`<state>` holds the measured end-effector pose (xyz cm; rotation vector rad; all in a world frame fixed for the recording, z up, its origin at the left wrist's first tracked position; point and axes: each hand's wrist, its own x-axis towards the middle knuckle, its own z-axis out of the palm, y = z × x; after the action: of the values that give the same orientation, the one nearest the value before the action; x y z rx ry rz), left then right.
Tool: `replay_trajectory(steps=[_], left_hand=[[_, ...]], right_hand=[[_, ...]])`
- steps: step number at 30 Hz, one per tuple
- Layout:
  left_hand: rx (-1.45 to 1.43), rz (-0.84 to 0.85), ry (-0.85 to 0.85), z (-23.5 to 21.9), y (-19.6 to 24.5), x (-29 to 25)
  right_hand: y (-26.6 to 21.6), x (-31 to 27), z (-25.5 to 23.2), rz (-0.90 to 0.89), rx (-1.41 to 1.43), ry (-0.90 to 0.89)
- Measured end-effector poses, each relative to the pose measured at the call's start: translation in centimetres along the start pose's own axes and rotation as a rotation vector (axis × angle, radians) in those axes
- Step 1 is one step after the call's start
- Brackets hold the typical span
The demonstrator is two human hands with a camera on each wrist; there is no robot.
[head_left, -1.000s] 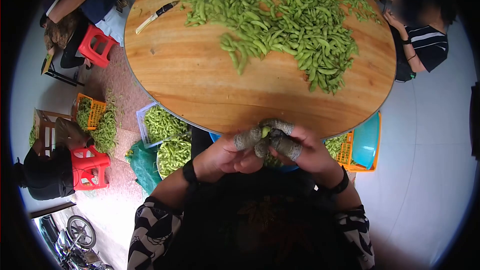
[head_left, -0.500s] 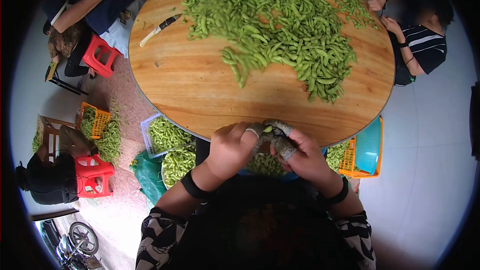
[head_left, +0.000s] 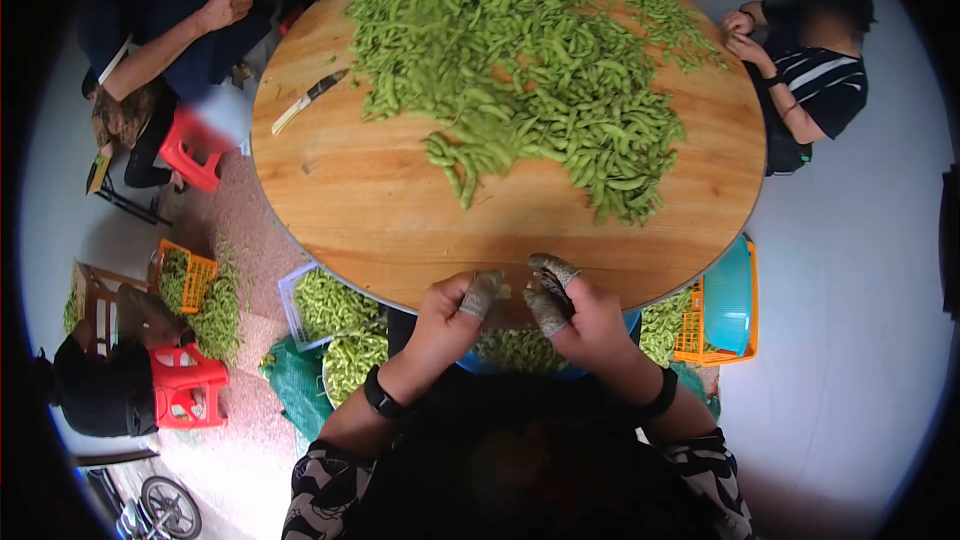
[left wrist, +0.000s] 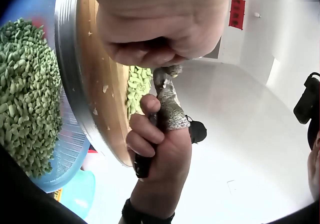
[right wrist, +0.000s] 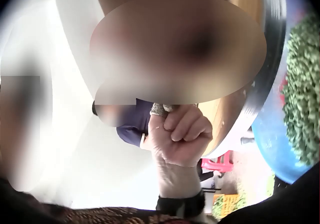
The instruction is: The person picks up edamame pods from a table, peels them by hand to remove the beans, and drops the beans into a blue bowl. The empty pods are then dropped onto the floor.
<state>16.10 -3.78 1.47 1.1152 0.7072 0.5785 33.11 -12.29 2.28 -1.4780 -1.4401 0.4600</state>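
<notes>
In the head view my left hand [head_left: 445, 315] is over the near edge of the round wooden table [head_left: 370, 230], fingers curled. Its thumb wears a grey woven cover, and a pale green bit [head_left: 503, 292] shows, blurred, at the tip. A small gap separates it from my right hand [head_left: 595, 325], whose thumb and forefinger are also covered. The left wrist view shows the right fingers curled round a black-handled tool [left wrist: 142, 166]; its working end is mostly hidden. Below the hands sits a blue basin [left wrist: 75, 169] of shelled green beans [left wrist: 27, 94].
Green soybean pods [head_left: 520, 80] are heaped across the far table. A knife [head_left: 308, 102] lies at the left. Pod-filled baskets [head_left: 290, 290] stand left below the table, an orange crate [head_left: 750, 340] at right. Another person [head_left: 810, 80] sits at right, one more at upper left.
The hands were together on a green pod; they are now apart, the left one drawn to the left. The view has shifted, so the table sits lower in the picture.
</notes>
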Motion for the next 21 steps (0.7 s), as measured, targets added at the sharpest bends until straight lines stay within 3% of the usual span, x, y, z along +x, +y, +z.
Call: replay_trajectory(steps=[2,3,4,6,8,9,10,11,12,14,15,18,20,21], left_hand=[[0.385,0.353,-0.030,-0.6,-1.8,0.3],[0.403,0.385,-0.088,0.1,-0.5,-0.2],[0.404,0.390,-0.097,0.1,-0.4,-0.3],[0.244,0.264,-0.147,0.0,-0.6,-0.8],[0.202,0.310,-0.157,0.1,-0.4,-1.1],[0.143,0.188,-0.183,0.2,0.4,-1.4],[0.082,0.060,-0.209,0.3,1.0,-1.7],[0.076,0.057,-0.211,0.4,1.3,-1.7],[0.022,-0.045,-0.230,0.4,1.5,-1.5],[-0.038,-0.148,-0.247,0.3,1.5,-1.5],[-0.030,-0.107,-0.223,0.0,1.3,-1.7],[-0.027,-0.002,-0.124,-1.4,0.8,-1.7],[-0.027,0.046,-0.055,-2.6,0.5,-2.0],[0.046,0.102,-0.013,-3.1,0.3,-2.3]], right_hand=[[-0.8,0.1,0.0,0.074,-0.064,0.035],[-0.3,0.1,0.5,-0.019,-0.158,0.013],[-0.1,0.2,0.8,-0.111,-0.250,-0.013],[0.0,0.1,0.7,-0.073,-0.144,-0.038],[0.2,-0.1,0.7,-0.035,0.188,-0.146],[0.1,-0.1,0.6,-0.030,0.188,-0.147],[-0.1,-0.2,0.4,0.083,0.385,-0.204],[-0.2,-0.1,0.2,0.191,0.578,-0.259],[0.0,-0.1,-0.1,0.195,0.575,-0.259],[0.5,-0.1,-0.7,0.787,0.876,-0.468],[0.7,-0.2,-0.7,0.794,0.872,-0.474],[1.8,-0.3,0.1,0.750,0.704,-0.431],[2.7,-0.7,1.1,0.107,0.209,-0.206],[2.4,-0.5,1.0,0.104,0.209,-0.214]])
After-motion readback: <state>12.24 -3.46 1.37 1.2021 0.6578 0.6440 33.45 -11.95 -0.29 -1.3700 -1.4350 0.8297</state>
